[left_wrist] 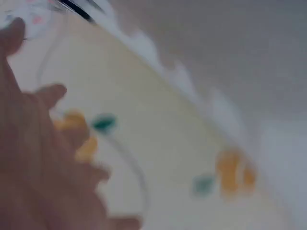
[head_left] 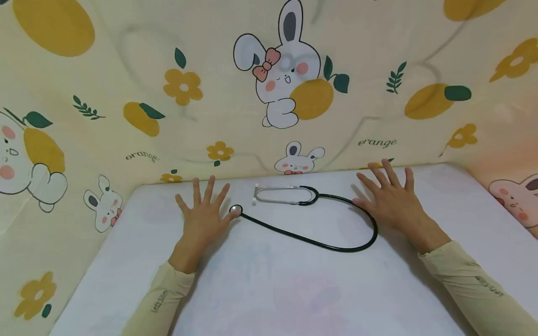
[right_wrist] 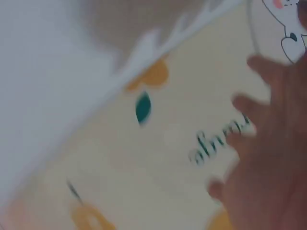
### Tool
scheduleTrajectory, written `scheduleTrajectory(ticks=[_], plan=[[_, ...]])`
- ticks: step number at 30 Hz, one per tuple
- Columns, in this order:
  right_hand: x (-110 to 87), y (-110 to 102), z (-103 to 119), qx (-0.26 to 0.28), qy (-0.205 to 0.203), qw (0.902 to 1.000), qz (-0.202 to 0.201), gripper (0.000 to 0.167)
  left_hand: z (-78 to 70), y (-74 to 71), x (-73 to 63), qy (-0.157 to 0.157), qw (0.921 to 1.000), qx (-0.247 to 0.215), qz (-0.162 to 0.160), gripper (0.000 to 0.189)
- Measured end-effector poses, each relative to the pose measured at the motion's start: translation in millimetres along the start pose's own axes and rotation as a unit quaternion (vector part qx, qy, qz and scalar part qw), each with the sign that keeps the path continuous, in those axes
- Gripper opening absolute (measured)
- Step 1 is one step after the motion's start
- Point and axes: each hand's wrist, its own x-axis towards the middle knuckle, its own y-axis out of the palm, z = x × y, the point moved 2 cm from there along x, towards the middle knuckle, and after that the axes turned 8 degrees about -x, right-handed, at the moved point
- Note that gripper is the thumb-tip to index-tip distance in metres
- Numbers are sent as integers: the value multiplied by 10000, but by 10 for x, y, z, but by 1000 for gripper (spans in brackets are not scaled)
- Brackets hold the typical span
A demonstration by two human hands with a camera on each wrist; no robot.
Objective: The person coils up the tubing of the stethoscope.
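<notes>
A stethoscope with black tubing and metal ear tubes lies on the white table, its tubing in a loop that bends round on the right. The left hand is spread with fingers straight, and its thumb overlaps the round chestpiece in the head view. On the other side, the right hand is spread too, its thumb close to the curve of the tubing. Neither hand grips anything. In both wrist views the hands show with fingers apart, somewhat blurred.
The white table top ends at the back against a cream wall covering printed with rabbits, oranges and flowers. The same covering rises at the left and right sides. The ear tubes point left, between the hands.
</notes>
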Motion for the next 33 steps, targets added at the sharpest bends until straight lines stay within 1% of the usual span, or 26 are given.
scheduleTrajectory(ticks=[3,6,10,12,14,16,18,21,25,29,33], plan=[[51,-95,76,-180,-116,9997,-85,72,-174,-24,59,396,9992,4,90,78],[112,-187,265,-193,-417,9989,2,69,-414,26,189,803,9963,-71,312,78],[233,-319,576,-9,-810,9966,159,66,-696,94,446,1227,9893,-220,753,80],[270,-358,686,68,-880,9956,301,64,-787,121,547,1369,9847,-382,1010,79],[264,-357,738,94,-936,9945,467,62,-845,157,612,1461,9798,-494,1271,77],[227,-334,735,83,-968,9934,604,61,-877,199,640,1467,9772,-515,1448,74],[192,-304,691,47,-951,9931,682,59,-884,231,655,1448,9766,-449,1527,72],[193,-296,629,-4,-881,9933,742,56,-851,212,662,1361,9770,-424,1586,71],[211,-269,589,58,-880,9917,939,47,-839,212,667,1329,9760,-369,1685,68],[212,-275,572,288,-880,9895,1108,41,-855,218,676,1472,9762,-177,1580,59],[221,-254,513,301,-896,9865,1337,40,-856,225,679,1710,9717,-216,1614,46]])
